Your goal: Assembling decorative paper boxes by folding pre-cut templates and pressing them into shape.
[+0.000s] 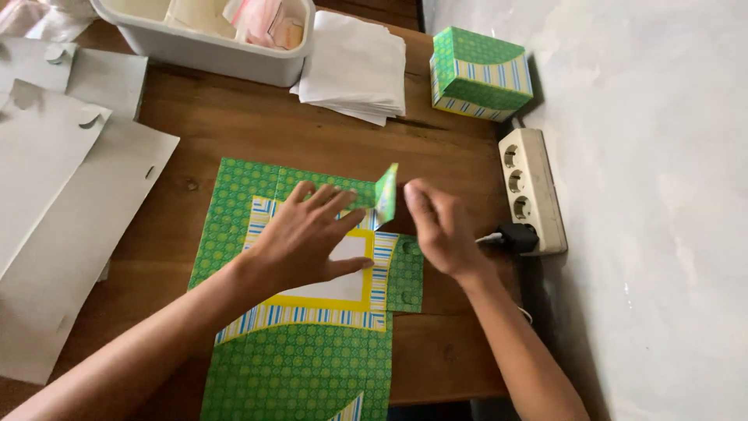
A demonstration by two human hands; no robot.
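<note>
The left hand (308, 234) lies flat on a green patterned box blank (300, 312) spread on the wooden bench (234, 132), its fingers (323, 199) spread apart and pressing the card down. Just beyond those fingertips a side flap (385, 195) of the blank stands up on edge. The right hand (440, 230) hovers just beside that flap, fingers loosely together and holding nothing. Further past the fingers sit a stack of white paper (354, 66), a grey plastic tub (210, 43) and a finished green box (479, 74). To the right of the right hand lies a white power strip (530, 187) by the wall. White card sheets (62, 195) lie left of the left hand.
</note>
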